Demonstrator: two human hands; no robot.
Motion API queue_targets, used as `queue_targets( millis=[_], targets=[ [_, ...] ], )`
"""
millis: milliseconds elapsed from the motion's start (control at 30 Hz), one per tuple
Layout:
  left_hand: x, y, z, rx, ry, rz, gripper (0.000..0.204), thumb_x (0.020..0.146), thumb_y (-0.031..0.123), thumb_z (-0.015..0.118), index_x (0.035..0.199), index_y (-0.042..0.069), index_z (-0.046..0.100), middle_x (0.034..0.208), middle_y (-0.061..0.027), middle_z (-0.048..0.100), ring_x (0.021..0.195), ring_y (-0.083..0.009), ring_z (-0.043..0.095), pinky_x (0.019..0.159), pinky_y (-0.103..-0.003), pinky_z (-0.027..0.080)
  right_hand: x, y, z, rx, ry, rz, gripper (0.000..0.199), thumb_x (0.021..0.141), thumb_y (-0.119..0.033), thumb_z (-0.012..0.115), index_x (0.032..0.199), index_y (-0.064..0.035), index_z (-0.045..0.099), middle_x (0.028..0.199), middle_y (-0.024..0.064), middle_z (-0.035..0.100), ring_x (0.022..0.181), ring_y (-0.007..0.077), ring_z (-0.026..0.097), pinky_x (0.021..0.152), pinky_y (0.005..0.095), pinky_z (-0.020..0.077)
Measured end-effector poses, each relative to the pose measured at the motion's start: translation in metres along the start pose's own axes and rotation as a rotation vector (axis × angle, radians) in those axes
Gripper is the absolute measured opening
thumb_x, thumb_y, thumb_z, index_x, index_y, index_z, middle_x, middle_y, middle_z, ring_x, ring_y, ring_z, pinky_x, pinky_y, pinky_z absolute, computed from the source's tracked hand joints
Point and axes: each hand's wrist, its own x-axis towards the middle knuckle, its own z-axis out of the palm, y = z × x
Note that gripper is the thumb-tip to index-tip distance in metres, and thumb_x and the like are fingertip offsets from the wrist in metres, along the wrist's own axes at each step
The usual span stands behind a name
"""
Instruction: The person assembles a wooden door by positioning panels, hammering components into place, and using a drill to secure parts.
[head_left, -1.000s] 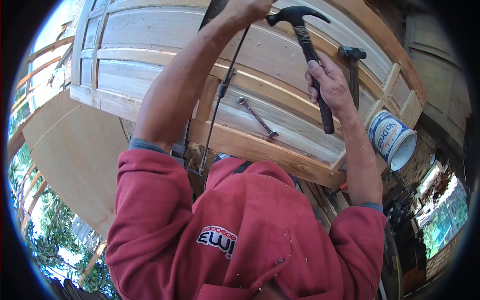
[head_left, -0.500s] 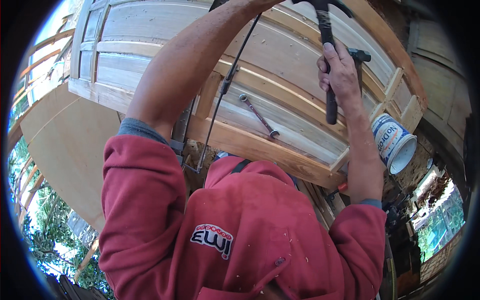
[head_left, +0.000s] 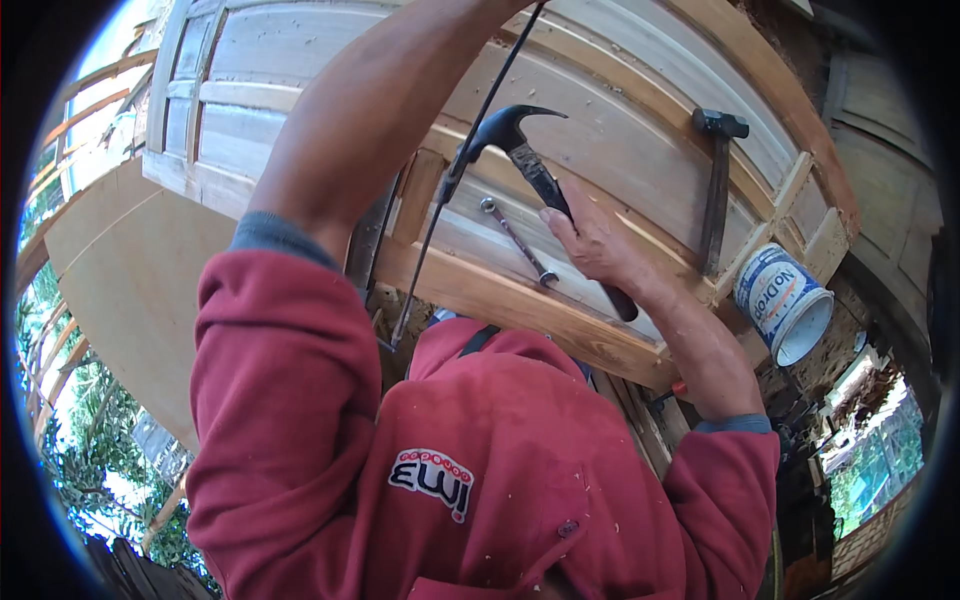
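Observation:
A claw hammer with a dark head and worn handle is gripped in my right hand, my fingers wrapped round its lower part. Its head overlaps the thin dark metal rod from my viewpoint; whether they touch I cannot tell. My left forearm reaches up past the top edge, so that hand is out of sight. Beneath the hammer lies a wooden panelled door. On one of its panels rests a double-ended wrench, close to my right hand.
A second hammer, with a blocky head, lies on the door at the right. A white and blue bucket sits tilted by the door's right corner. Plywood stands at the left. Wood shavings are scattered over the door.
My right hand has brought the claw hammer left and down, toward the metal rod. The second hammer now shows fully. My left hand has moved out of the top edge.

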Motion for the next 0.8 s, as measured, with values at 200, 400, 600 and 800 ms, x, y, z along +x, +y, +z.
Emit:
queue_targets(
  millis=[200, 400, 600, 800],
  targets=[
    [0.001, -0.002, -0.009, 0.529, -0.071, 0.258, 0.027, 0.097, 0.017, 0.051, 0.114, 0.002, 0.065, 0.081, -0.0066, 0.067, 0.080, -0.0211, 0.062, 0.065, -0.034, 0.045, 0.051, -0.023, -0.101, 0.461, -0.156, 0.638, 0.028, 0.103, -0.029, 0.049, 0.113, -0.0034, 0.049, 0.075, 0.0112, 0.061, 0.059, 0.0290, 0.061, 0.063, 0.0422, 0.0536],
    [0.003, 0.019, -0.007, 0.277, -0.047, 0.231, 0.027, 0.094, 0.018, 0.054, 0.112, 0.001, 0.066, 0.082, -0.0100, 0.067, 0.080, -0.0254, 0.062, 0.066, -0.037, 0.048, 0.012, 0.008, -0.031, -0.074, -0.212, -0.016, 0.031, 0.101, -0.032, 0.054, 0.113, -0.0032, 0.052, 0.073, 0.0098, 0.058, 0.059, 0.0280, 0.058, 0.065, 0.0415, 0.0523],
    [-0.008, -0.026, -0.012, 0.134, 0.114, 0.148, 0.025, 0.103, 0.025, 0.052, 0.096, 0.005, 0.067, 0.064, -0.0105, 0.060, 0.064, -0.0267, 0.062, 0.055, -0.039, 0.046, 0.050, -0.045, -0.099, 0.530, -0.049, 0.576, 0.030, 0.103, -0.031, 0.052, 0.115, -0.0039, 0.050, 0.067, 0.0033, 0.053, 0.045, 0.0106, 0.047, 0.038, 0.0270, 0.0403],
    [-0.004, 0.012, -0.030, -0.535, 0.026, -0.266, 0.031, 0.103, 0.029, 0.054, 0.084, 0.007, 0.064, 0.063, -0.0122, 0.059, 0.060, -0.0276, 0.061, 0.053, -0.040, 0.045, 0.017, -0.039, -0.043, 0.367, 0.033, 0.376, 0.027, 0.103, -0.031, 0.051, 0.115, -0.0066, 0.050, 0.066, 0.0012, 0.051, 0.048, 0.0099, 0.051, 0.039, 0.0277, 0.0412]
  ],
)
